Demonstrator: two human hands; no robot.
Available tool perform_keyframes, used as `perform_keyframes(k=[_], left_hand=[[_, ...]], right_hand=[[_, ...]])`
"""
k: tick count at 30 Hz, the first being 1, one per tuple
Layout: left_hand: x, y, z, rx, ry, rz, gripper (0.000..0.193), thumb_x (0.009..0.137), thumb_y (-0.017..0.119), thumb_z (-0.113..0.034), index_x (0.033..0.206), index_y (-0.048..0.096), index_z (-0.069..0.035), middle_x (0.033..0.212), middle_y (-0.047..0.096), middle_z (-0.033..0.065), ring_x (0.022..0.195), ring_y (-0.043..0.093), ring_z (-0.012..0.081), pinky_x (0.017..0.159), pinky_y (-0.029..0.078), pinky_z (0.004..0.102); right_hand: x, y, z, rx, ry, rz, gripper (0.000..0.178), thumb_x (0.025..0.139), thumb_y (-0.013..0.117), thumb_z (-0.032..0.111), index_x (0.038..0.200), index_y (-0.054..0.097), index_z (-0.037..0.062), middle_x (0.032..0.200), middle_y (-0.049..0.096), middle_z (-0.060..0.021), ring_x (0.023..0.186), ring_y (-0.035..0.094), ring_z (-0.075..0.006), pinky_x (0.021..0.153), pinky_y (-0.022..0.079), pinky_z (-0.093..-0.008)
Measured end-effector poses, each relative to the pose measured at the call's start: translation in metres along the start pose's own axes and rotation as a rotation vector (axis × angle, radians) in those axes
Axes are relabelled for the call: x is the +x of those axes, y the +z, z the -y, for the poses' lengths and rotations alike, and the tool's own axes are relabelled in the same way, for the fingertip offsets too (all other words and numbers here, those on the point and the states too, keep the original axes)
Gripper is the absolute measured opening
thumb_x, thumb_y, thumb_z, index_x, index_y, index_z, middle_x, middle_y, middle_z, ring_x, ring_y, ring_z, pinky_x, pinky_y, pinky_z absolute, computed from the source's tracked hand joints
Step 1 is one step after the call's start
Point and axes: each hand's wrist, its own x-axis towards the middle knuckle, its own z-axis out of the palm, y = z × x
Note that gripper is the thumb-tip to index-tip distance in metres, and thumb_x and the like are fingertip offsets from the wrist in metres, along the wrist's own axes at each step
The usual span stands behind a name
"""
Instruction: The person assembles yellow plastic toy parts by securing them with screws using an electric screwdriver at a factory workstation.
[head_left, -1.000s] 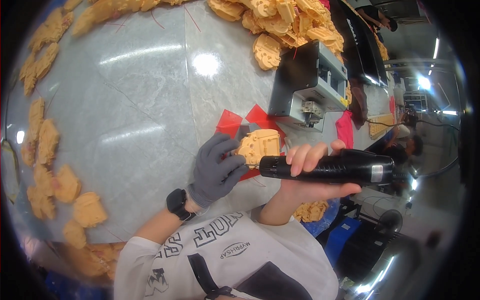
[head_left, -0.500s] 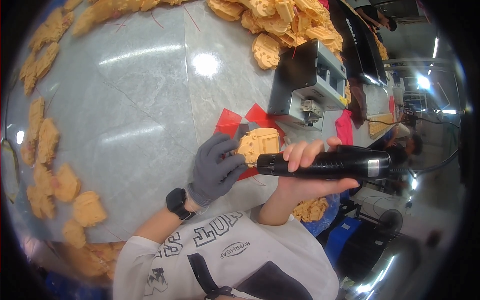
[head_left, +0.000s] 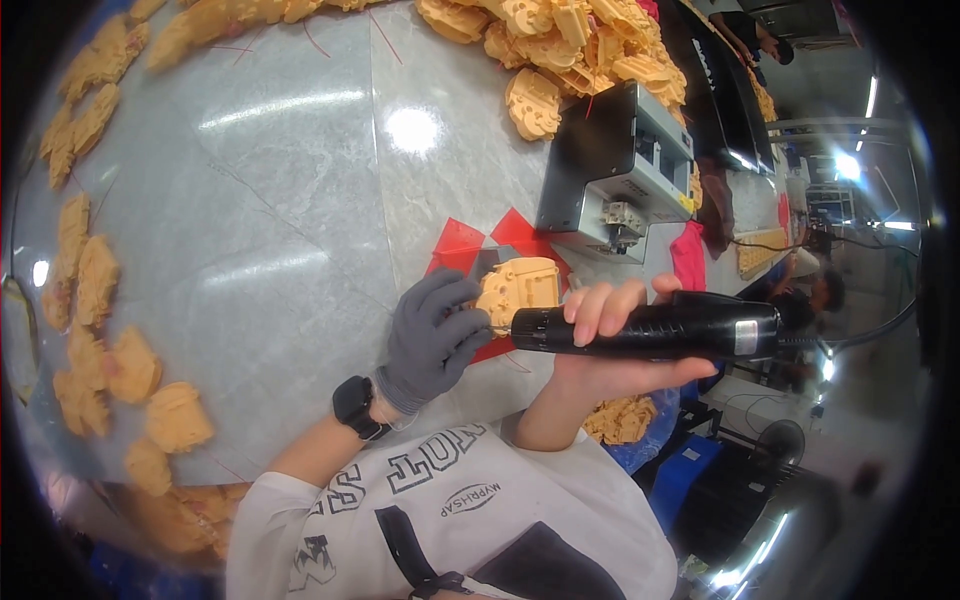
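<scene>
My right hand [head_left: 610, 320] is bare and wraps round a black electric screwdriver [head_left: 650, 330], held nearly level with its nose pointing left. That nose meets the lower left part of a yellow-orange moulded plastic part [head_left: 525, 282]. My left hand [head_left: 430, 330], in a grey glove, has its fingers curled at the part's left edge, close to the screwdriver's tip. What the fingertips pinch there is partly hidden. The plastic part rests over a red and grey holder [head_left: 458, 245] on the table.
A black and grey bench machine [head_left: 620, 175] stands just beyond my right hand. Heaped plastic parts [head_left: 590, 45] lie behind it, and more parts [head_left: 97, 280] line the table's left edge. A cable [head_left: 880, 325] trails right from the screwdriver. People sit farther off at right.
Almost nothing differs. Both hands, the screwdriver and the plastic part stay in place, apart from a very slight shift of the part and left fingers.
</scene>
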Motion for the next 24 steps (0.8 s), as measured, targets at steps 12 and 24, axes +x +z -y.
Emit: perform_keyframes(k=[12,24], left_hand=[[0.002,0.008,0.001,0.027,-0.069,0.067,0.058,0.072,0.069,-0.024,0.120,0.043,-0.003,0.109,0.051,0.0154,0.097,0.051,0.0328,0.082,0.042,0.0407],[0.002,0.008,0.003,0.009,-0.056,0.074,0.060,0.068,0.071,-0.018,0.118,0.044,-0.002,0.106,0.053,0.0171,0.094,0.053,0.0344,0.081,0.043,0.0412]], right_hand=[[0.038,0.001,-0.003,-0.162,-0.113,0.064,0.083,0.073,0.040,0.076,0.117,0.041,0.0056,0.062,0.049,-0.0055,0.046,0.048,-0.0170,0.048,0.040,-0.0308],[0.039,-0.006,-0.020,-0.244,-0.075,0.214,0.086,0.072,0.044,0.076,0.117,0.037,0.0032,0.063,0.053,-0.0100,0.046,0.053,-0.0194,0.045,0.042,-0.0294]])
